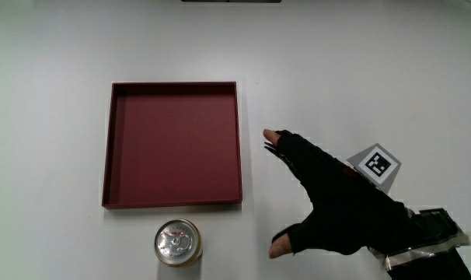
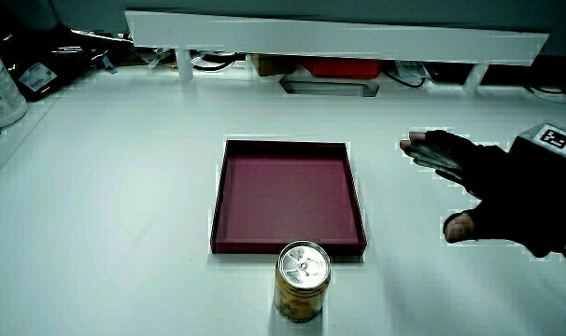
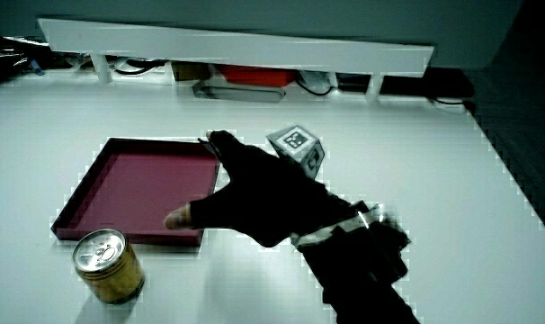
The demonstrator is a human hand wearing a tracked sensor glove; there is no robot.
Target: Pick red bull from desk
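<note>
Shallow maroon tray [image 1: 173,144] on the desk [image 1: 57,62] — nothing inside. Upright gold can [image 1: 177,243] just beside its nearer edge. Gloved hand [image 1: 336,210] beside the tray — fingers spread wide, holding nothing.

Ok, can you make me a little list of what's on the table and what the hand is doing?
can: stands upright on the table, beside the tray's nearer edge, closer to the person than the tray
tray: dark red, square, nothing in it
hand: beside the tray, over bare table, fingers spread, holding nothing
hand and can: apart, not touching
cube: on the back of the hand
table: white
</note>
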